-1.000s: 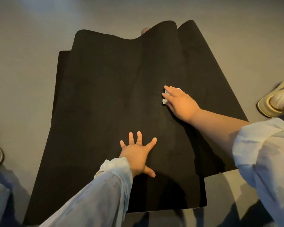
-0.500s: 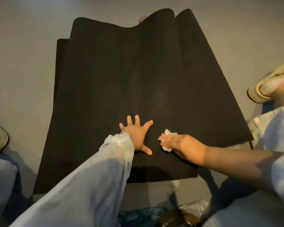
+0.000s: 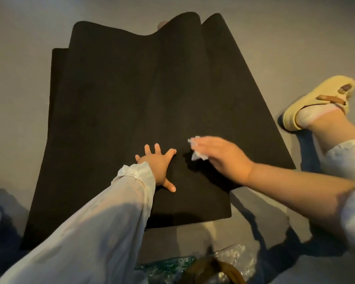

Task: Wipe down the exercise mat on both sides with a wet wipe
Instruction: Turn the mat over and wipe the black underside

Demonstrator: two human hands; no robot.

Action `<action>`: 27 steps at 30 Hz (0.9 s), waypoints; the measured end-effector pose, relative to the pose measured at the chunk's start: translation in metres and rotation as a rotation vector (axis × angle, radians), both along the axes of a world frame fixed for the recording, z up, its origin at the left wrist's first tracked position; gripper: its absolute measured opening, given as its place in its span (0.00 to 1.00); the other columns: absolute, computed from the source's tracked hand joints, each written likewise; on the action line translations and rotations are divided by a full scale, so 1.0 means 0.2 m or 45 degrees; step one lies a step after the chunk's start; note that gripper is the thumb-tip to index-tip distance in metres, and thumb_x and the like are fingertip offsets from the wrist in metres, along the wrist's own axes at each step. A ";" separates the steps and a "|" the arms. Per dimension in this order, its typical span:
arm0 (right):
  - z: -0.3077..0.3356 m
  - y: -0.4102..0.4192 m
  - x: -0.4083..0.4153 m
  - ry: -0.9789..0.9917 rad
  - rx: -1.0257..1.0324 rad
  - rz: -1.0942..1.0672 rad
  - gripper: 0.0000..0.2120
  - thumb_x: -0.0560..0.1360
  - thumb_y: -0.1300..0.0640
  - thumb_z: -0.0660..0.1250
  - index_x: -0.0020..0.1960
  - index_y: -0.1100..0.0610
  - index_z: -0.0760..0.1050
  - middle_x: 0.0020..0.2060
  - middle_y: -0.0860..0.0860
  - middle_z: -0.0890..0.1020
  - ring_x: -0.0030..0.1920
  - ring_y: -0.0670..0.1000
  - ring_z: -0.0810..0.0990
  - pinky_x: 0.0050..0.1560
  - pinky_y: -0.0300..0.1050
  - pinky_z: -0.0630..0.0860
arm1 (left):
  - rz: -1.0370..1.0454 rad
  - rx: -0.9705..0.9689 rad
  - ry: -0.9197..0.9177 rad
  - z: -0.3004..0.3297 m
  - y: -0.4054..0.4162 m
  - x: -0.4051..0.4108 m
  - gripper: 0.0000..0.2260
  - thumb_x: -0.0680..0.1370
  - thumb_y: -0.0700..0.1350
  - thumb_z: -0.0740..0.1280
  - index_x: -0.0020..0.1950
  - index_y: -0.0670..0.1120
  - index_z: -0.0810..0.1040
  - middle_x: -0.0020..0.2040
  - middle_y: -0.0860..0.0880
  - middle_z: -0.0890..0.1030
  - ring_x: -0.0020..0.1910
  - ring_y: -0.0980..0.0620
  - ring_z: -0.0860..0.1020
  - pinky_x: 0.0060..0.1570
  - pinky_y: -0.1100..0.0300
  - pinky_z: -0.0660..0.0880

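Right hand [image 3: 219, 154] slid outward, crumpled wipe [image 3: 198, 155] seemingly under fingers, matte mat [image 3: 111, 99].

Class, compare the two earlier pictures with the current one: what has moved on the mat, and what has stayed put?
The right hand, holding the wet wipe, swept from mid-mat toward the near edge, then slightly back out. The left hand stayed flat, fingers spread, on the black mat, which remains folded.

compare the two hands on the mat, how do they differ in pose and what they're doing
The left hand lies flat on the black mat with fingers spread and empty; the right hand is blurred and has the white wipe under its fingers. The left arm wears a long pale sleeve; the right forearm is bare. Both are over the mat's near part.
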State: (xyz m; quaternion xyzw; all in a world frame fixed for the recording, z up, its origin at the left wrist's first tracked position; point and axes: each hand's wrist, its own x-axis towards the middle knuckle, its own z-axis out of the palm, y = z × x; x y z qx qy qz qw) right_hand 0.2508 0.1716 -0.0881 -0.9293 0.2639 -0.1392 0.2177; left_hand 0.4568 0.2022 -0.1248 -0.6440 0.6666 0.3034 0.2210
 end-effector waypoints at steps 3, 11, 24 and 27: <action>0.01 -0.36 0.08 -0.027 -0.149 -0.280 0.15 0.72 0.73 0.64 0.59 0.69 0.76 0.61 0.66 0.75 0.62 0.66 0.74 0.66 0.58 0.68 | 0.005 0.028 -0.005 -0.01 -0.01 -0.01 0.54 0.61 0.62 0.76 0.76 0.57 0.44 0.76 0.39 0.45 0.73 0.30 0.43 0.64 0.29 0.54; -0.21 -0.70 0.23 0.292 0.304 -0.767 0.31 0.79 0.52 0.62 0.77 0.50 0.51 0.77 0.54 0.47 0.76 0.55 0.45 0.73 0.49 0.53 | 0.004 0.093 0.004 -0.02 -0.03 -0.02 0.54 0.63 0.60 0.76 0.76 0.55 0.41 0.75 0.36 0.40 0.72 0.28 0.39 0.65 0.29 0.50; -0.29 -0.13 -0.04 0.612 0.131 -0.234 0.22 0.82 0.56 0.53 0.76 0.50 0.55 0.77 0.53 0.53 0.76 0.55 0.51 0.73 0.46 0.52 | 0.014 0.061 -0.015 -0.01 -0.02 -0.02 0.54 0.63 0.61 0.76 0.76 0.56 0.42 0.76 0.38 0.42 0.73 0.31 0.41 0.65 0.30 0.51; -0.27 0.09 -0.15 0.726 0.182 -0.046 0.25 0.82 0.56 0.54 0.76 0.46 0.50 0.77 0.50 0.48 0.76 0.49 0.45 0.71 0.36 0.41 | 0.021 0.030 -0.023 -0.01 0.00 -0.02 0.54 0.63 0.62 0.76 0.76 0.56 0.43 0.76 0.39 0.43 0.73 0.31 0.42 0.66 0.30 0.52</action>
